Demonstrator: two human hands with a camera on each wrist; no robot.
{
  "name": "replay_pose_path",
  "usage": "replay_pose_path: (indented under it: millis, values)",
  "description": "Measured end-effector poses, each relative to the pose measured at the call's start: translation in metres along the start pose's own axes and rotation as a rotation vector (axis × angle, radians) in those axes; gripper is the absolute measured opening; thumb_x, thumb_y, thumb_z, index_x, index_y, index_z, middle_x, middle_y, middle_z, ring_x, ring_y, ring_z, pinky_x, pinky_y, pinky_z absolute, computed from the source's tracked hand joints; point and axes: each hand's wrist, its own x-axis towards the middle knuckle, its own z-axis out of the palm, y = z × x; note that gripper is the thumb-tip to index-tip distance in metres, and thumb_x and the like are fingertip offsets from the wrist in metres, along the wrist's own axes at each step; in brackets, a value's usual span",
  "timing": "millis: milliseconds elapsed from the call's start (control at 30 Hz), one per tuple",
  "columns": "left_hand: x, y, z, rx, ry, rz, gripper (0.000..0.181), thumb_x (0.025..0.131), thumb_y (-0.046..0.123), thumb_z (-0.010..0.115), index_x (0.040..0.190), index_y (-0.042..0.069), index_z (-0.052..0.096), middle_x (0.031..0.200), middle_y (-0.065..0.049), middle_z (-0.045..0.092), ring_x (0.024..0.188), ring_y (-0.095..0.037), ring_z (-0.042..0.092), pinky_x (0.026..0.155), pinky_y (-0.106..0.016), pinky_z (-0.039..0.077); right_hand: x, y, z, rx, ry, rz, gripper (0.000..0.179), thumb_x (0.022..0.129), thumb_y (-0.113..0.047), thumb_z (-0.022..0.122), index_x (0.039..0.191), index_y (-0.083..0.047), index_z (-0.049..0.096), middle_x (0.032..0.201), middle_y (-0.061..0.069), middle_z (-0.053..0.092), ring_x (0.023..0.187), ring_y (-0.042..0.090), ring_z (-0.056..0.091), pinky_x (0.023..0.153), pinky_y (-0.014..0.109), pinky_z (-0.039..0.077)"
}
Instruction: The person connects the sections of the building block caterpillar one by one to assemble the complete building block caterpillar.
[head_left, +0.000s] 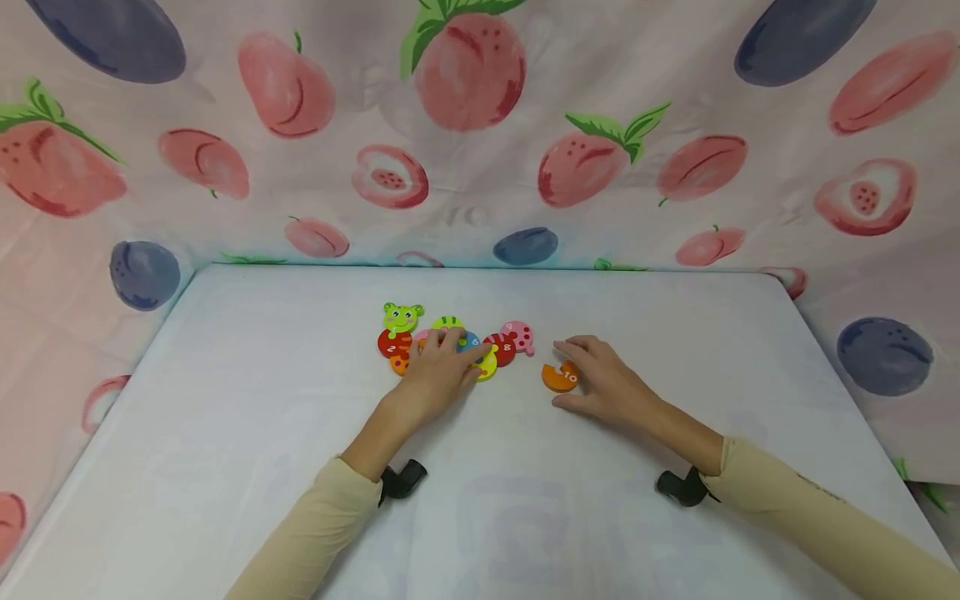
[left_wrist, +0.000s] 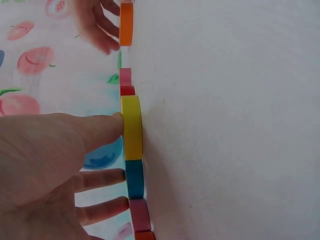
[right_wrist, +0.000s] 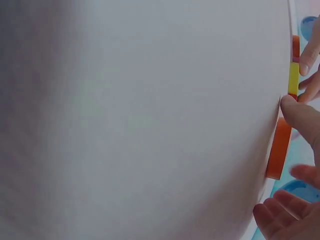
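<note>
Colourful flat puzzle pieces lie joined in a wavy caterpillar on the table, from a green smiling head (head_left: pixel 403 318) to a pink spotted piece (head_left: pixel 521 336). Over the middle of the row, my left hand (head_left: pixel 433 371) rests its spread fingers on the pieces and hides some of them. In the left wrist view its thumb is at the yellow piece (left_wrist: pixel 132 127), with two fingertips at the blue piece (left_wrist: pixel 135 179) and a pink one. Apart to the right lies an orange piece (head_left: pixel 557 380) marked 10. My right hand (head_left: pixel 607 383) spreads thumb and fingers around it, with a gap showing on the finger side.
White cloth covers the table (head_left: pixel 480 517), and a fruit-patterned curtain (head_left: pixel 480 200) hangs behind its far edge. Black wrist devices (head_left: pixel 405 479) sit at both cuffs, low over the cloth.
</note>
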Motion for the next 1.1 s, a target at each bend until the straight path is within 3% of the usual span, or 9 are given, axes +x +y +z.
replay_pose_path:
  millis: [133,267,500,667,900,1000,1100]
  values:
    - [0.0,0.0,0.001,0.0,0.0,0.0,0.049,0.096,0.032,0.06,0.143,0.033,0.048,0.148,-0.011,0.038,0.135,-0.032,0.032,0.106,-0.059,0.035,-0.003,-0.001,0.001,-0.019,0.009,-0.021,0.049,0.081,-0.03,0.079,0.123,-0.009,0.065,0.129,0.016,0.054,0.117,0.032,0.051,0.095,0.048,0.052]
    - [-0.001,0.0,0.001,0.012,-0.005,0.001,0.049,0.096,0.032,0.06,0.143,0.034,0.048,0.147,-0.011,0.038,0.134,-0.032,0.033,0.105,-0.057,0.036,-0.004,-0.001,0.002,-0.008,0.003,-0.034,0.038,0.083,-0.023,0.077,0.118,-0.011,0.068,0.123,0.014,0.058,0.112,0.03,0.052,0.092,0.046,0.053]
    - [0.0,0.0,0.001,0.022,-0.002,0.004,0.049,0.096,0.032,0.06,0.143,0.033,0.047,0.147,-0.011,0.038,0.135,-0.032,0.032,0.106,-0.058,0.035,-0.003,-0.004,0.0,-0.017,0.017,-0.069,0.037,0.086,-0.013,0.071,0.122,-0.009,0.068,0.122,0.015,0.059,0.109,0.03,0.054,0.089,0.044,0.054]
    - [-0.001,0.0,0.001,0.02,-0.004,-0.003,0.05,0.095,0.033,0.061,0.143,0.034,0.048,0.148,-0.011,0.038,0.135,-0.032,0.032,0.106,-0.059,0.035,-0.001,-0.011,0.0,-0.012,-0.008,-0.075,0.034,0.084,-0.016,0.074,0.116,-0.009,0.07,0.118,0.013,0.06,0.106,0.028,0.056,0.088,0.042,0.055]
    - [-0.001,-0.001,0.0,0.022,-0.002,-0.003,0.049,0.096,0.033,0.06,0.143,0.034,0.048,0.148,-0.011,0.038,0.136,-0.032,0.032,0.108,-0.063,0.033,0.015,-0.02,0.0,0.085,0.021,0.049,0.055,0.082,-0.025,0.078,0.129,-0.004,0.058,0.114,0.009,0.06,0.095,0.02,0.055,0.084,0.034,0.055]
    - [0.0,-0.001,0.001,0.024,0.002,-0.001,0.048,0.096,0.033,0.059,0.143,0.034,0.048,0.148,-0.011,0.038,0.136,-0.032,0.032,0.108,-0.064,0.033,0.025,-0.022,0.0,0.173,0.06,0.103,0.057,0.083,-0.026,0.077,0.129,-0.001,0.056,0.116,0.011,0.058,0.094,0.021,0.053,0.083,0.034,0.053]
    - [0.0,-0.002,0.002,0.019,-0.002,0.003,0.048,0.096,0.033,0.059,0.143,0.034,0.048,0.148,-0.011,0.038,0.136,-0.033,0.032,0.109,-0.064,0.033,0.032,-0.024,0.002,0.187,0.064,0.107,0.056,0.083,-0.026,0.077,0.128,0.001,0.057,0.116,0.014,0.057,0.093,0.022,0.053,0.083,0.034,0.052]
